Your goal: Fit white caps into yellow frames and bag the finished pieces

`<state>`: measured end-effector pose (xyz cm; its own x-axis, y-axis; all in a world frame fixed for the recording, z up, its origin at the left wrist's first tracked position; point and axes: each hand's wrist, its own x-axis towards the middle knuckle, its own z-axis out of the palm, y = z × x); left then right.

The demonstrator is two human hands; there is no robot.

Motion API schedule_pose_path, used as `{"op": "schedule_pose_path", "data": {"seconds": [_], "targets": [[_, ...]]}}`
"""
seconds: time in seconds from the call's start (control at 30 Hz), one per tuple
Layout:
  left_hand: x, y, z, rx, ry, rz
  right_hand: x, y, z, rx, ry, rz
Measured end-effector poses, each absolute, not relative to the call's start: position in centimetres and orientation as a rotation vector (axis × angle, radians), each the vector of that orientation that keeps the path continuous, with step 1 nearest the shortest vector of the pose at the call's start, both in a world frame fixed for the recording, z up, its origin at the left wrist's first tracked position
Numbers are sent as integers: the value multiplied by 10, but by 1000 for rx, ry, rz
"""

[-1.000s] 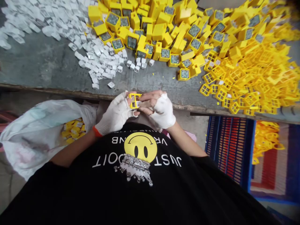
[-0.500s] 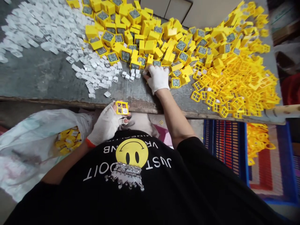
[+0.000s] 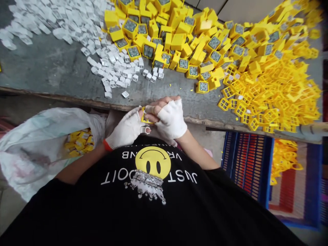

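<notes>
My left hand (image 3: pixel 128 127), in a white fingerless glove with an orange cuff, grips a small yellow window frame (image 3: pixel 147 116) at the table's front edge. Over the frame's right side curl the fingers of my right hand (image 3: pixel 171 118), gloved the same way. The right fingers are closed and touch the frame; whatever else they may hold is hidden under them. Beyond the hands lie small white caps (image 3: pixel 118 70) and a heap of yellow block-shaped housings (image 3: pixel 178 41), several showing grey patterned faces.
Many loose yellow window frames (image 3: pixel 271 99) are heaped at the table's right. A white plastic bag (image 3: pixel 48 128) with yellow pieces stands open at lower left. Blue crates (image 3: pixel 270 171) sit below the table at right. The wooden table edge (image 3: pixel 200 122) runs just past my hands.
My right hand has come back from the yellow housings to the window frame in my left hand. The left hand has turned the frame, and the camera view has shifted.
</notes>
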<state>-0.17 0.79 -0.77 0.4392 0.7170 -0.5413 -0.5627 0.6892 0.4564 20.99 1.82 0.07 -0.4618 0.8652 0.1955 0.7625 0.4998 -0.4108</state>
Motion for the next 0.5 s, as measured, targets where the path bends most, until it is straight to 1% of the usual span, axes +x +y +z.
{"op": "schedule_pose_path", "data": {"seconds": [0.13,0.3,0.43,0.5], "targets": [[-6,4,-11,241,757,771,208,20,-9,-1293,-2447,377],[-5,7,-10,288,628,754,205,24,-14,-1261,-2392,306],[-5,8,-10,263,679,744,210,27,-15,-1149,-2481,445],[-6,9,-11,235,753,745,221,39,-16,-1163,-2423,510]]}}
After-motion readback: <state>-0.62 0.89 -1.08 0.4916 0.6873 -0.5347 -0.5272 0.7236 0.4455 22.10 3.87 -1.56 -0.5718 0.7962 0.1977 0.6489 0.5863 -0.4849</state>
